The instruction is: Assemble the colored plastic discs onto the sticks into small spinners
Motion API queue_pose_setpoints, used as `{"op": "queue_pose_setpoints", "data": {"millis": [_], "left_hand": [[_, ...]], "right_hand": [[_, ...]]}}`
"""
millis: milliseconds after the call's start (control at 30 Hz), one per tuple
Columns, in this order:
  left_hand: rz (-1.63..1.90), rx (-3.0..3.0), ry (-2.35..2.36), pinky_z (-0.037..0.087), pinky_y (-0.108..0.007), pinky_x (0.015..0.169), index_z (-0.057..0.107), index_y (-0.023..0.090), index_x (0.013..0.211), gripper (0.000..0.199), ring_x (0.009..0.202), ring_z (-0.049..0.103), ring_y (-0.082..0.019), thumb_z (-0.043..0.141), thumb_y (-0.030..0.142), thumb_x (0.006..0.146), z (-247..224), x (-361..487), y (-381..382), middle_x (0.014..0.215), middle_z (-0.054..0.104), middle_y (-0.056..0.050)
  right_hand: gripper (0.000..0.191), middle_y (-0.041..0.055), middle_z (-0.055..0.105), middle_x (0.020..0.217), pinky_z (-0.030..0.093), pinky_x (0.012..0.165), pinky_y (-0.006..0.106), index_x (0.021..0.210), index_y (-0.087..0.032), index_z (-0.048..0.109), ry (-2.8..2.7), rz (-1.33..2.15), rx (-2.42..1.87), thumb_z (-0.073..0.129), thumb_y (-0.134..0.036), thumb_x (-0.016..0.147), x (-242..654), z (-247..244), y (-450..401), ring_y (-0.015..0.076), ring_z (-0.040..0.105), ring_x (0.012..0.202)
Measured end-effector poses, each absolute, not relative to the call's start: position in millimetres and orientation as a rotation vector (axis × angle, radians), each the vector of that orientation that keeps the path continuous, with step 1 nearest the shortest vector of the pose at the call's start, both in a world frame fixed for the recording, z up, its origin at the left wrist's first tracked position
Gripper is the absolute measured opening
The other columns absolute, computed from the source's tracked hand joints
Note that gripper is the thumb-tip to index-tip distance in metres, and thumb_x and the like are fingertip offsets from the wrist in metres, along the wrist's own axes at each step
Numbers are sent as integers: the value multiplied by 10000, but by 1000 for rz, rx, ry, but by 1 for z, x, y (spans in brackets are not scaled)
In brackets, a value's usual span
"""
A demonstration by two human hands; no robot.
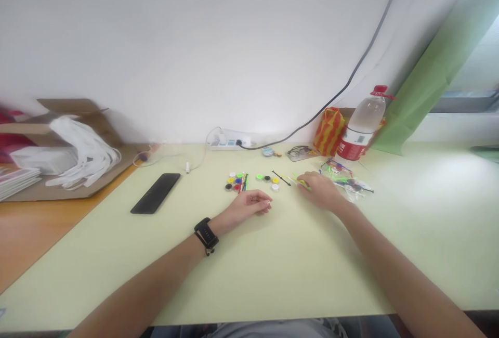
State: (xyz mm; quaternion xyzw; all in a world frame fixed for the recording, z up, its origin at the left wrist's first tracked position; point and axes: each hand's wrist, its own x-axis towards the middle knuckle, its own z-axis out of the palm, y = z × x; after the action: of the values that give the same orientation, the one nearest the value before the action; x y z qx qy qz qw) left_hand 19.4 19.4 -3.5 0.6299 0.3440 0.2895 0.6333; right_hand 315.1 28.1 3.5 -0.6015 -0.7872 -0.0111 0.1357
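Note:
My left hand (252,206) rests on the pale green table (273,275), its fingers curled together; whether something small is between them is hidden. Just behind it lie several small coloured discs (237,187) beside a bundle of thin coloured sticks (245,182). Between my hands are more round pieces, among them a green one (259,177), a black one (267,178) and a white one (275,187). My right hand (317,187) has its fingers closed around a yellow-green strip (304,185). A black stick (281,178) lies to its left.
A black phone (155,193) lies at the left. Behind are a power strip (230,140) and cables. At the right stand a water bottle (359,127) and a striped bag (329,131), with plastic packets (353,187) in front. A cardboard box (89,171) holds white straps.

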Motion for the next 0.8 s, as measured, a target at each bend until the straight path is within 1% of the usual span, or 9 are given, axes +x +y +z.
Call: {"op": "queue_pose_setpoints", "data": {"millis": [67, 167, 267, 400, 533, 667, 733, 800], "left_hand": [[658, 1475, 789, 553, -331, 869, 720, 153, 1055, 343, 908, 687, -180, 754, 443, 874, -3, 20, 18, 970, 739, -92], [644, 1635, 799, 544, -337, 884, 720, 162, 1040, 299, 928, 680, -187, 726, 423, 896, -1, 22, 12, 975, 733, -83], [637, 1885, 794, 541, -320, 849, 723, 178, 1017, 237, 885, 664, -174, 689, 391, 918, 0, 24, 4, 993, 725, -69], [640, 2082, 762, 546, -303, 805, 716, 186, 1006, 188, 845, 650, -163, 654, 349, 934, 2, 26, -2, 1010, 703, -67], [631, 2107, 754, 549, -302, 809, 707, 190, 1010, 174, 850, 647, -162, 636, 335, 946, 3, 25, -2, 1014, 693, -66], [631, 2113, 752, 553, -308, 815, 701, 190, 1011, 172, 852, 647, -163, 633, 335, 949, 3, 25, -2, 1017, 687, -68], [635, 2117, 750, 555, -310, 813, 700, 190, 1014, 173, 851, 647, -164, 634, 335, 948, 2, 25, -2, 1018, 686, -69], [640, 2126, 745, 555, -311, 812, 700, 189, 1014, 172, 848, 647, -164, 635, 334, 948, 2, 25, -2, 1013, 686, -69]], "right_hand": [[237, 79, 720, 982, 391, 759, 298, 1088, -216, 706, -2366, -48, -1734, 499, -248, 976, 306, 2, 25, 233, 641, 991], [224, 65, 721, 1001, 380, 734, 292, 1045, -218, 701, -2389, -43, -1790, 487, -233, 983, 301, 2, 23, 210, 648, 932], [195, 65, 721, 1004, 363, 696, 287, 983, -204, 680, -2366, -50, -1848, 485, -211, 975, 301, 3, 23, 200, 649, 886], [225, 94, 708, 944, 340, 660, 296, 931, -181, 642, -2369, -77, -1876, 426, -179, 992, 302, 2, 23, 212, 646, 824], [214, 122, 693, 982, 349, 673, 300, 990, -167, 599, -2350, -105, -1880, 388, -186, 1017, 302, 2, 22, 223, 647, 841], [231, 86, 704, 966, 371, 664, 293, 1138, -179, 557, -2287, -41, -1803, 355, -182, 1025, 302, 2, 22, 211, 646, 810], [286, 70, 714, 1028, 400, 692, 289, 1212, -204, 554, -2251, -9, -1666, 364, -151, 1005, 302, 2, 22, 207, 657, 846], [331, 64, 715, 1106, 427, 736, 289, 1213, -225, 592, -2226, -14, -1532, 379, -126, 980, 302, 1, 22, 204, 669, 892]]}}
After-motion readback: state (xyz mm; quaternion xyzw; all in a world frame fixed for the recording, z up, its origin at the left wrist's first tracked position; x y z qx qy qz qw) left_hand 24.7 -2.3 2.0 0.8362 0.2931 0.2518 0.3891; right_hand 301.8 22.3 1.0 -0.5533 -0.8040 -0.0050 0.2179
